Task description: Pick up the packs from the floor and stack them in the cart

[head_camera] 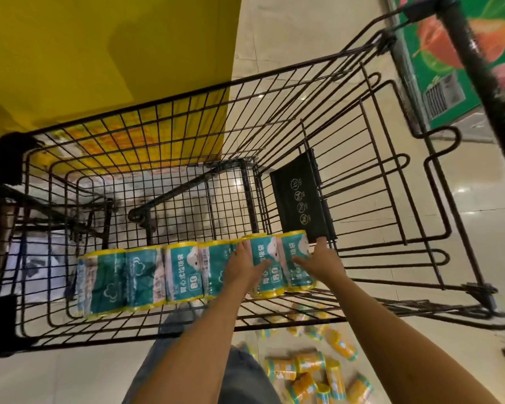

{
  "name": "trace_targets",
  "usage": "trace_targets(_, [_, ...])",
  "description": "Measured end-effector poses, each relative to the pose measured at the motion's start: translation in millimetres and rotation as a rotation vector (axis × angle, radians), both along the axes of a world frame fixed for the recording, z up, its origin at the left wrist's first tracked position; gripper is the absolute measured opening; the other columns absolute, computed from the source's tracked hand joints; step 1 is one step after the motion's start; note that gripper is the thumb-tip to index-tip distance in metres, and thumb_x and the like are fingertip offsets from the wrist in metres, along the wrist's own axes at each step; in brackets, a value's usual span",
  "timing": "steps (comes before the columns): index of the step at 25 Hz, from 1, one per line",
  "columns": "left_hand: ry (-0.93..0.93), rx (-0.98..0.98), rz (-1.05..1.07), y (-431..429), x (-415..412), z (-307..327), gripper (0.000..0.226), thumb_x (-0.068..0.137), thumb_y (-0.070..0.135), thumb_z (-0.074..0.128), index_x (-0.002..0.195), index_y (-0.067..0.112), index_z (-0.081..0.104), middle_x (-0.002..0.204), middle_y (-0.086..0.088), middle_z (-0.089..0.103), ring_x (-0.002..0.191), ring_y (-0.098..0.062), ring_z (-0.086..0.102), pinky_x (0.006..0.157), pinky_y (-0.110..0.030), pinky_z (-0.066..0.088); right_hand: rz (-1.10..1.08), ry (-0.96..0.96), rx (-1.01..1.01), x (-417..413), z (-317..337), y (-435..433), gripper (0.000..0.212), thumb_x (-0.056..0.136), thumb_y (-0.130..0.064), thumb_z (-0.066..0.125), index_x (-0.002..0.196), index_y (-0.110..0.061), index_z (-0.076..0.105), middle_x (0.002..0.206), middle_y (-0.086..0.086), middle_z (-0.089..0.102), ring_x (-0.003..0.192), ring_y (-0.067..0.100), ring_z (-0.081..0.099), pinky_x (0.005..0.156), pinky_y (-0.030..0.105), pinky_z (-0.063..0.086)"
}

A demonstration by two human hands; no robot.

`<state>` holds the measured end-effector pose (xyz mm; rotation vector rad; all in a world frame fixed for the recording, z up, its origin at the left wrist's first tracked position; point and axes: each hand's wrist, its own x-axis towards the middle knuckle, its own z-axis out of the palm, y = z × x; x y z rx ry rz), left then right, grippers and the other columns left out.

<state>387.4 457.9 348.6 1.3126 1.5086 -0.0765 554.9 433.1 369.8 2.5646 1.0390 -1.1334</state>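
Note:
Several teal-and-yellow packs lie in a row along the near side of the black wire cart. At the right end of the row, two more packs sit between my hands. My left hand presses on the left one of these from the left side. My right hand lies over the rightmost pack, fingers spread along it up to the cart's black seat flap. Many more yellow packs are scattered on the tiled floor below the cart, near my right forearm.
The cart's black child-seat flap stands right behind the rightmost pack. A yellow display wall rises beyond the cart. A green printed panel is at the upper right. My legs in jeans are below, beside the floor packs.

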Motion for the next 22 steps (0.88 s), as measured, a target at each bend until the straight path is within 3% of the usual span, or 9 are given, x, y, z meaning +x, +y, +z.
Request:
trace_targets(4, [0.104,0.098,-0.104,13.1,-15.9,27.7,0.077,0.088,0.037,0.064,0.148,0.012,0.022,0.146,-0.009,0.039,0.133,-0.029,0.038,0.107,-0.042,0.037,0.039,-0.031,0.063,-6.5,25.4,-0.3,0.065,0.085,-0.04,0.067,0.135,-0.011,0.035,0.124,0.012,0.059,0.111,0.028,0.059,0.091,0.04,0.051])
trace_targets(12, [0.337,0.625,-0.638,72.6,-14.4,139.1,0.079,0.09,0.053,0.052,0.151,0.018,0.015,0.156,-0.007,0.023,0.142,-0.03,0.023,0.114,-0.049,0.026,0.171,-0.224,0.317,-18.7,129.5,9.7,0.056,0.083,-0.045,0.065,0.125,-0.015,0.045,0.121,0.007,0.056,0.109,0.025,0.056,0.083,0.033,0.047])
trace_targets(17, [0.246,0.867,-0.875,74.7,11.2,207.4,0.079,0.09,0.055,0.05,0.151,0.018,0.016,0.156,-0.008,0.021,0.144,-0.029,0.019,0.116,-0.05,0.019,0.112,-0.433,0.412,-25.7,190.2,-15.8,0.068,0.086,-0.046,0.062,0.137,-0.012,0.034,0.135,0.01,0.047,0.121,0.028,0.049,0.095,0.039,0.045])
trace_targets(22, [0.088,1.084,-1.133,31.2,20.7,249.0,0.077,0.09,0.057,0.048,0.15,0.021,0.017,0.155,-0.007,0.024,0.142,-0.028,0.023,0.114,-0.047,0.019,-0.039,-0.648,0.439,-53.7,238.0,-83.8,0.064,0.087,-0.045,0.06,0.136,-0.013,0.036,0.131,0.01,0.049,0.117,0.029,0.052,0.09,0.039,0.046])
